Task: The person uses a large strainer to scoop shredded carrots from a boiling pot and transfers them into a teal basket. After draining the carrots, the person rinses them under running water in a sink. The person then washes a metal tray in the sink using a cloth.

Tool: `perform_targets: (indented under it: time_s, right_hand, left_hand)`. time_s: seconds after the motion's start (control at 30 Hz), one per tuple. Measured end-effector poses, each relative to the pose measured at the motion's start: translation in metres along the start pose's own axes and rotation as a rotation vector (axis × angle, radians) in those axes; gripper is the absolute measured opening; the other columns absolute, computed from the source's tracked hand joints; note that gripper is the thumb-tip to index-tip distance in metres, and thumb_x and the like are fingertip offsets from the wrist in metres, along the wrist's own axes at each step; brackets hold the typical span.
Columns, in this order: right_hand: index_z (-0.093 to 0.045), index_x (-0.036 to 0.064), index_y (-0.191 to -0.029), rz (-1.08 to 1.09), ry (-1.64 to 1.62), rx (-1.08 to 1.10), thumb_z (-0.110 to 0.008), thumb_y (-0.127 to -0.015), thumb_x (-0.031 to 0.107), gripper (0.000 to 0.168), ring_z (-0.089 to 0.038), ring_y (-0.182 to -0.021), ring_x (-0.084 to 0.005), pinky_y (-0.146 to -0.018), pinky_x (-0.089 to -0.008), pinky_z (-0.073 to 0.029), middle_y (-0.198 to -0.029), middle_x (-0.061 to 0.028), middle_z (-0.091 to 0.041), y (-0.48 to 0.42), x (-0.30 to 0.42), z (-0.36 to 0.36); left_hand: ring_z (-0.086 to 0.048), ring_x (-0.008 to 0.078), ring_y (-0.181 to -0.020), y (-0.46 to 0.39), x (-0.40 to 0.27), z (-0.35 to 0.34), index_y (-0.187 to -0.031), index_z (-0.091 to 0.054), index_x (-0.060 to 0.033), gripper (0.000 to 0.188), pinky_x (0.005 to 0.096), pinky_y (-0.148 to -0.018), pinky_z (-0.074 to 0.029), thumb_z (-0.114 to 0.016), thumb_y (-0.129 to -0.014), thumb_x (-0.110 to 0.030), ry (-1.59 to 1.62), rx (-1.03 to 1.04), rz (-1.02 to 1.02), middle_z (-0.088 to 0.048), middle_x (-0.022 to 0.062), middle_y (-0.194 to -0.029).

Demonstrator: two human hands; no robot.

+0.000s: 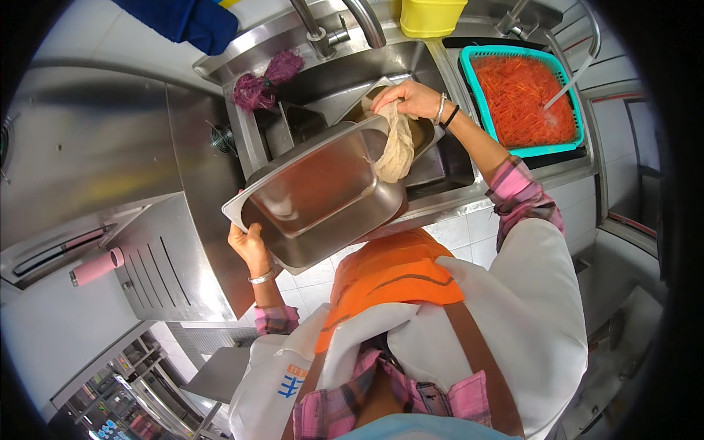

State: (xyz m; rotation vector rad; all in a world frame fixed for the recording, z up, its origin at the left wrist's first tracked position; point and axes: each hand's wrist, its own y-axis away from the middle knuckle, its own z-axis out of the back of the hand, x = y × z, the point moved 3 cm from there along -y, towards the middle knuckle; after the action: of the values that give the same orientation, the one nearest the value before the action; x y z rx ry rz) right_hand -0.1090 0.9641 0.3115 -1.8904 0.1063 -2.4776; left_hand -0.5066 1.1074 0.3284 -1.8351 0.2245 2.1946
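My left hand [250, 245] grips the near left corner of a deep stainless steel food pan [308, 187], tilted at the front edge of the sink. At the pan's far right end, my right hand [404, 102] holds a damp beige cloth [397, 148] that hangs over the rim into the pan. Behind the tilted pan, another metal pan [426, 135] rests in the sink basin [462, 170], partly hidden by my right hand and the cloth.
Water runs from a hose into shredded carrot [522, 104] in a turquoise basket [577, 132] at the right. Purple mesh [256, 91] lies on the sink's left rim. A faucet [324, 41] and a yellow container [432, 16] stand behind. A pink bottle [96, 267] is at the left.
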Motion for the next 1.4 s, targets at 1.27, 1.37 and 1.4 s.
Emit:
perform_targets:
  time_s: [1.27, 1.37, 1.4]
  right_hand:
    - [-0.064, 0.006, -0.089, 0.073, 0.57, 0.245, -0.053, -0.068, 0.001, 0.024, -0.058, -0.083, -0.0288, -0.074, -0.036, -0.045, -0.088, -0.0098, -0.063, -0.038, 0.039, -0.005]
    - [-0.064, 0.006, -0.088, 0.158, 0.609, 0.28, -0.052, -0.067, 0.002, 0.024, -0.059, -0.083, -0.0297, -0.075, -0.0376, -0.046, -0.087, -0.0113, -0.063, -0.044, 0.045, -0.013]
    - [-0.064, 0.006, -0.088, 0.21, 0.617, 0.313, -0.052, -0.067, 0.002, 0.024, -0.059, -0.083, -0.0297, -0.075, -0.0378, -0.046, -0.087, -0.0114, -0.063, -0.049, 0.045, -0.016]
  left_hand:
    - [-0.046, 0.0036, -0.062, -0.009, 0.009, 0.007, -0.095, -0.061, 0.0032, 0.035, 0.0173, -0.056, -0.037, -0.045, -0.065, 0.012, -0.054, 0.005, 0.016, -0.058, -0.0016, -0.078]
    - [-0.046, 0.0035, -0.062, -0.01, 0.006, 0.004, -0.092, -0.061, 0.0029, 0.033, 0.0174, -0.055, -0.037, -0.045, -0.065, 0.012, -0.055, -0.004, -0.008, -0.058, -0.0016, -0.076]
    - [-0.046, 0.0037, -0.062, -0.011, 0.006, 0.003, -0.092, -0.061, 0.0029, 0.032, 0.0176, -0.055, -0.037, -0.045, -0.065, 0.012, -0.062, 0.005, 0.002, -0.058, -0.0015, -0.076]
